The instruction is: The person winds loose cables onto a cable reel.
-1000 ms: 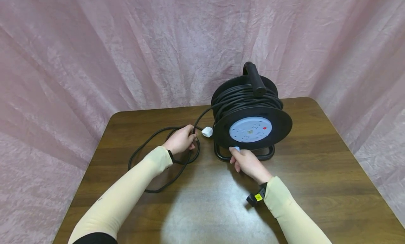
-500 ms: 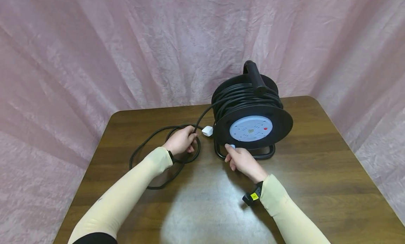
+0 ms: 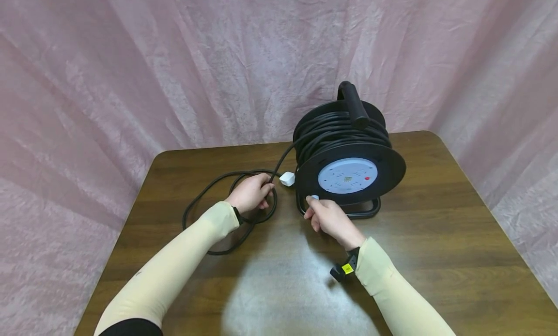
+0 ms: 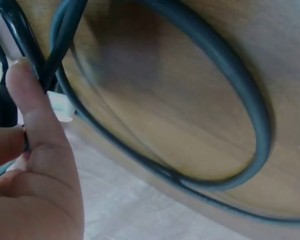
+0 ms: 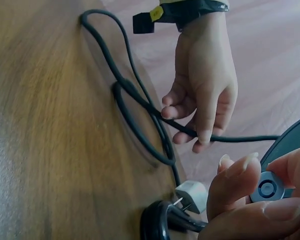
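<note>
A black cable reel (image 3: 348,154) with a light blue socket face (image 3: 347,175) stands upright on the wooden table (image 3: 436,239). My right hand (image 3: 312,206) pinches the small pale winding knob (image 3: 314,197) at the lower left of the reel's front disc; in the right wrist view the knob (image 5: 267,189) sits between thumb and fingers (image 5: 235,182). My left hand (image 3: 264,190) grips the loose black cable (image 3: 205,195) left of the reel; this hand (image 5: 205,85) has the cable running through its curled fingers. A white plug (image 3: 286,178) lies between the hand and the reel.
Loose cable loops lie on the table's left half (image 4: 240,105). A pink cloth backdrop (image 3: 174,60) hangs behind and around the table. The reel's carry handle (image 3: 352,103) sticks up at the top. Bare wood shows in front and to the right.
My right hand has carried the knob leftward along the disc's lower edge, turning the reel. The loose cable loop has drawn in slightly. The left hand has stayed on the cable.
</note>
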